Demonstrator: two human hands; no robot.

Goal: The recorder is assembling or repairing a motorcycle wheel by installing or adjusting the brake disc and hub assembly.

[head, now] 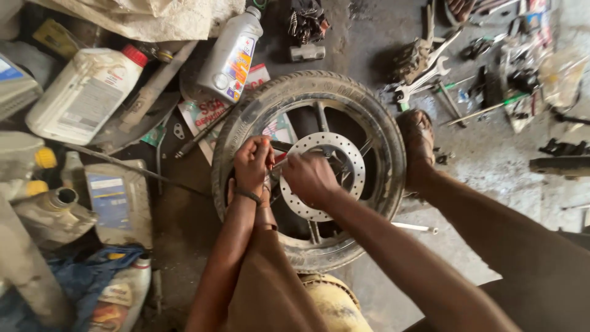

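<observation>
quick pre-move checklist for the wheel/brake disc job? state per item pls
1. Wheel lies flat on the floor: ok.
2. Wheel is braced: the sandalled foot rests on the tyre's right edge: ok.
3. Left hand has a closed grip on a thin tool at the brake disc: ok.
4. Right hand rests on the disc beside the left: ok; what it holds: cannot tell.
5. Tool tip seated on a fastener: cannot tell, the hands hide it.
6. Spare spanners lie on the floor above the wheel, past the foot: ok.
</observation>
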